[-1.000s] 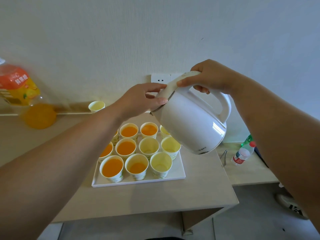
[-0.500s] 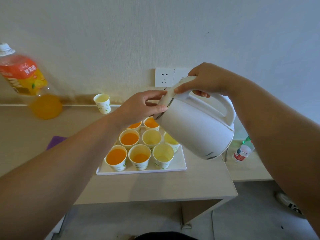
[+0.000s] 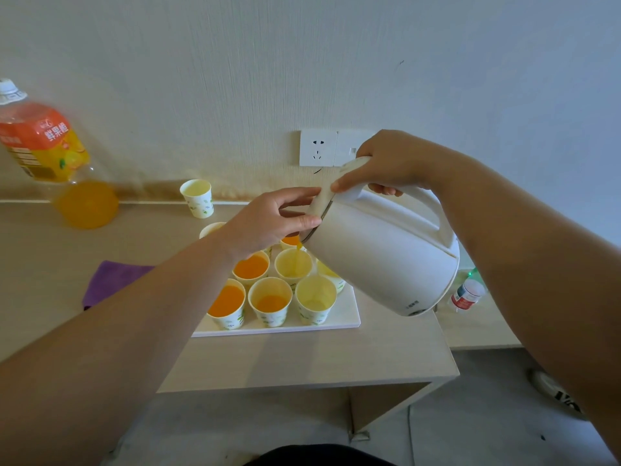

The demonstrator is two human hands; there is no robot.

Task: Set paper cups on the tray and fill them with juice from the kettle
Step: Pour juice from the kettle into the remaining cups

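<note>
A white kettle hangs tilted over the white tray. My right hand grips its handle, thumb on the lid. My left hand pinches the lid's front edge by the spout. A thin orange stream falls from the spout into a middle-row paper cup. Several paper cups stand on the tray; those at the left, like the front left cup, hold orange juice, while the front right cup looks nearly empty. My left forearm hides part of the back rows.
One more paper cup stands by the wall. An orange juice bottle is at the far left, a purple cloth left of the tray. A small bottle lies on the lower shelf at right. A wall socket is behind.
The kettle has tipped further and come lower over the tray, and juice now pours into the middle cup. Both hands keep their hold.
</note>
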